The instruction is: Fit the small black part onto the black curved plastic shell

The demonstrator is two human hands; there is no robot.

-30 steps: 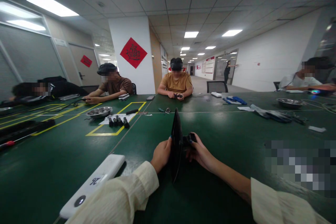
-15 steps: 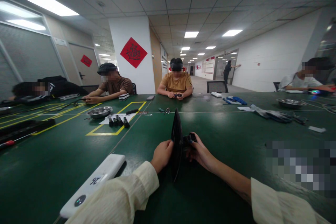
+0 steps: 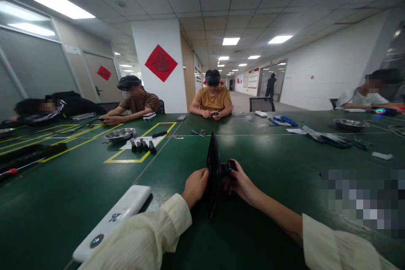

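the panel [image 3: 213,181] was black, as was the small fitting [image 3: 232,164]; the sleeves [image 3: 152,234] were plain cream. the table [image 3: 177,162] was dark green, with yellow tape outlines [image 3: 123,161]. the white device [image 3: 133,200] bore black digits [image 3: 114,218], the red diamond [image 3: 152,63] black characters [image 3: 161,65]. the shirt [image 3: 218,98] opposite was mustard.

Black panel [image 3: 213,177]: thin, dark, with a slightly bowed edge.
Panel's pose: upright, seen nearly edge-on, narrowing toward the top.
Black block [image 3: 232,164]: small, chunky, standing out from the panel's right side; finer details too dark to tell.
Place: over the green table [image 3: 268,236], the left hand [image 3: 195,186] gripping the panel, the right hand [image 3: 243,184] the block.
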